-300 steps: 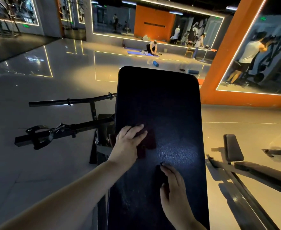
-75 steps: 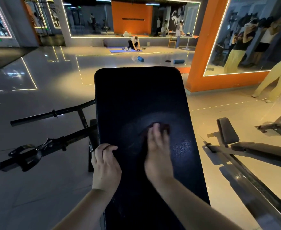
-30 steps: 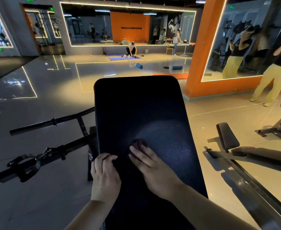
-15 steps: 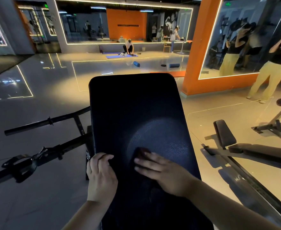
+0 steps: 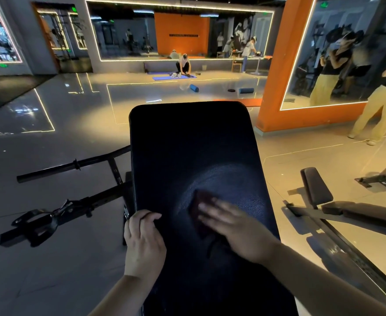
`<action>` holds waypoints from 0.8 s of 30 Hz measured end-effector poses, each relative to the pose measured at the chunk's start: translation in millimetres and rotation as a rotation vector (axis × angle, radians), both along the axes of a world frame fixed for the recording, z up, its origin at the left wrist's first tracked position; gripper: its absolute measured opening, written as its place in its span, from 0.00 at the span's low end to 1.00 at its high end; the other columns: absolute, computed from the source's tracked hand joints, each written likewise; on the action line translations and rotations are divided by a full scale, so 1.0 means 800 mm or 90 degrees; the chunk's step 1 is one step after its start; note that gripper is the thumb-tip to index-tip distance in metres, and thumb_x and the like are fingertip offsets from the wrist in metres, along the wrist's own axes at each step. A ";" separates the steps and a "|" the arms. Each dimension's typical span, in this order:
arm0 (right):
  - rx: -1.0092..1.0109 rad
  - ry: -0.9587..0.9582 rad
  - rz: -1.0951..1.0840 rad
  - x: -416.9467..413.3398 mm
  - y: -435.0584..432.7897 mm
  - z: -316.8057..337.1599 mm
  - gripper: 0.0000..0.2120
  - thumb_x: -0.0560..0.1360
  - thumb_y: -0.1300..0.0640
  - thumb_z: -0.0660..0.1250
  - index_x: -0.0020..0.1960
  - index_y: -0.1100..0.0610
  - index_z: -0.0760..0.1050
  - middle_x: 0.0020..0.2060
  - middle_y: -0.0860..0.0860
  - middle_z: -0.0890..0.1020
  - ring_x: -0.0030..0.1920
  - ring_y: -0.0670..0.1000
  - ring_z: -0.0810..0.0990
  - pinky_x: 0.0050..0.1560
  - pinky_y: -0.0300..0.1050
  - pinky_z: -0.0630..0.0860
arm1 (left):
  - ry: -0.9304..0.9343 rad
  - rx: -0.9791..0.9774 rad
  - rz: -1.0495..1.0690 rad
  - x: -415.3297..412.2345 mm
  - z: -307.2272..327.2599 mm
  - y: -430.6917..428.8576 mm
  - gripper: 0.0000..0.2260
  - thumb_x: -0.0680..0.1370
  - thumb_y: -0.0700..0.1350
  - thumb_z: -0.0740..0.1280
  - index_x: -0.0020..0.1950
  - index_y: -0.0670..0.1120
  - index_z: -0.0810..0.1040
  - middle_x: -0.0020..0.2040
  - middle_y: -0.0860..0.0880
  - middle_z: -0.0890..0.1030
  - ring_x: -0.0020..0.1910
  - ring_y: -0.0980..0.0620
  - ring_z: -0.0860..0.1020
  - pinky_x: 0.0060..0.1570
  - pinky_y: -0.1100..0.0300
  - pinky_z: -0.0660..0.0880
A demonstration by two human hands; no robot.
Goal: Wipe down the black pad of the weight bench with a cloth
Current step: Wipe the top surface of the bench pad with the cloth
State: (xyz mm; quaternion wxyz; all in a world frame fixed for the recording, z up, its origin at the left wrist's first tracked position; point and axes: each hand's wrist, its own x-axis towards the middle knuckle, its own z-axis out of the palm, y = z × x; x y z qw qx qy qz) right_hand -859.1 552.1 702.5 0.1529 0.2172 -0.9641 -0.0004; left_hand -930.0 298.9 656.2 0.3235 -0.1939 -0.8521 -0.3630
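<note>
Head view: pad runs up the middle of the frame, black, from the bottom edge to just above centre, far end rounded. Cloth, dark reddish, lies flat on the pad just below frame centre, a bit right of the pad's midline. A paler sheen shows on the pad around and above the cloth.

Your right hand comes in from lower right and lies flat on the cloth, fingers straight, pointing left, blurred. It covers the cloth's lower right part; the upper left corner sticks out past the fingertips. Nothing is curled or pinched, it is a flat press only.

Your left hand is at lower centre-left, knuckles up, fingers curled over the pad's left edge and clasping it. The two hands are apart, with bare pad between them.

Mid left: black bar and frame parts low over the glossy floor, just beside the pad. Mid right: second bench, low, its small black cushion tilted.

Upper right: orange pillar next to a lit-edge mirror, and a person in yellow trousers at the frame edge. Upper centre: a blue mat with someone crouched on it, and a blue roller near it on the floor.
</note>
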 end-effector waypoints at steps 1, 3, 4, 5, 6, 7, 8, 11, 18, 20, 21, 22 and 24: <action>-0.056 0.006 -0.063 -0.008 0.012 0.009 0.40 0.75 0.68 0.63 0.81 0.45 0.57 0.82 0.41 0.51 0.81 0.49 0.48 0.78 0.47 0.56 | 0.001 -0.003 0.001 0.001 0.001 0.000 0.16 0.73 0.30 0.58 0.58 0.41 0.76 0.59 0.46 0.69 0.55 0.51 0.66 0.66 0.50 0.63; -0.180 0.021 -0.167 -0.031 0.001 0.027 0.38 0.78 0.68 0.63 0.82 0.47 0.56 0.82 0.40 0.47 0.82 0.49 0.42 0.78 0.50 0.59 | -0.002 -0.010 0.004 0.002 0.002 0.000 0.19 0.72 0.24 0.62 0.58 0.40 0.76 0.58 0.45 0.69 0.54 0.49 0.68 0.66 0.50 0.64; -0.225 0.039 -0.200 -0.041 -0.017 0.032 0.36 0.78 0.68 0.63 0.82 0.49 0.57 0.82 0.42 0.49 0.82 0.50 0.42 0.79 0.52 0.59 | -0.006 -0.012 0.002 0.002 0.002 -0.001 0.20 0.71 0.22 0.63 0.58 0.39 0.76 0.58 0.44 0.70 0.54 0.48 0.68 0.66 0.48 0.65; -0.250 0.056 -0.213 -0.047 -0.037 0.033 0.34 0.78 0.68 0.62 0.81 0.51 0.59 0.82 0.44 0.51 0.82 0.52 0.44 0.79 0.54 0.58 | -0.012 -0.012 -0.002 0.002 0.003 -0.001 0.21 0.70 0.21 0.64 0.58 0.39 0.76 0.58 0.44 0.70 0.55 0.48 0.68 0.66 0.46 0.67; -0.255 0.066 -0.200 -0.048 -0.053 0.028 0.33 0.78 0.68 0.61 0.81 0.53 0.61 0.82 0.46 0.54 0.82 0.54 0.46 0.79 0.55 0.58 | -0.019 -0.010 -0.006 0.003 0.004 -0.002 0.21 0.71 0.22 0.64 0.59 0.40 0.75 0.58 0.44 0.70 0.55 0.48 0.68 0.65 0.43 0.68; -0.234 0.060 -0.164 -0.044 -0.065 0.017 0.33 0.77 0.69 0.61 0.80 0.54 0.62 0.82 0.47 0.56 0.82 0.54 0.49 0.79 0.55 0.58 | -0.027 -0.009 -0.009 0.003 0.005 -0.002 0.21 0.72 0.22 0.63 0.59 0.40 0.75 0.58 0.43 0.70 0.55 0.47 0.68 0.65 0.41 0.68; -0.190 0.035 -0.106 -0.031 -0.071 0.003 0.34 0.75 0.69 0.61 0.80 0.54 0.63 0.82 0.47 0.58 0.82 0.55 0.51 0.79 0.53 0.58 | -0.034 -0.008 -0.010 0.004 0.006 -0.002 0.20 0.72 0.22 0.63 0.59 0.41 0.74 0.59 0.44 0.70 0.55 0.48 0.67 0.65 0.40 0.68; -0.001 -0.031 0.051 0.026 -0.038 -0.031 0.37 0.73 0.64 0.60 0.81 0.50 0.60 0.82 0.46 0.54 0.82 0.53 0.50 0.80 0.48 0.52 | -0.038 0.002 -0.013 0.004 0.007 -0.002 0.20 0.73 0.23 0.63 0.59 0.41 0.74 0.59 0.45 0.69 0.56 0.56 0.62 0.66 0.40 0.68; -0.321 0.032 -0.391 0.048 0.019 -0.020 0.32 0.83 0.57 0.59 0.83 0.46 0.49 0.81 0.38 0.40 0.81 0.48 0.37 0.80 0.58 0.53 | -0.061 -0.006 0.004 0.005 0.004 -0.001 0.20 0.73 0.24 0.62 0.61 0.41 0.75 0.59 0.44 0.69 0.56 0.45 0.67 0.67 0.38 0.67; -0.326 0.061 -0.385 0.042 -0.027 -0.033 0.32 0.83 0.59 0.59 0.83 0.47 0.50 0.81 0.39 0.41 0.81 0.49 0.37 0.81 0.54 0.48 | -0.059 -0.018 0.008 0.005 0.004 -0.001 0.20 0.73 0.24 0.61 0.61 0.40 0.75 0.60 0.44 0.69 0.55 0.44 0.67 0.68 0.41 0.66; -0.289 0.059 -0.336 0.046 -0.049 -0.047 0.34 0.82 0.60 0.61 0.83 0.47 0.50 0.82 0.40 0.42 0.82 0.49 0.38 0.81 0.52 0.46 | -0.055 -0.025 0.008 0.005 0.004 -0.002 0.21 0.73 0.23 0.61 0.61 0.40 0.75 0.60 0.43 0.69 0.55 0.44 0.67 0.68 0.43 0.66; -0.241 0.049 -0.273 0.054 -0.069 -0.065 0.35 0.81 0.60 0.63 0.83 0.48 0.51 0.82 0.41 0.43 0.82 0.50 0.40 0.81 0.51 0.47 | -0.055 -0.032 0.006 0.005 0.004 -0.003 0.20 0.73 0.24 0.61 0.62 0.40 0.75 0.60 0.43 0.69 0.56 0.44 0.67 0.69 0.45 0.65; -0.130 0.003 -0.133 0.085 -0.083 -0.097 0.38 0.78 0.62 0.65 0.83 0.48 0.54 0.83 0.43 0.47 0.82 0.52 0.44 0.80 0.53 0.55 | -0.066 -0.040 0.005 0.006 0.007 -0.004 0.20 0.74 0.25 0.61 0.62 0.40 0.75 0.60 0.42 0.69 0.57 0.43 0.67 0.71 0.50 0.60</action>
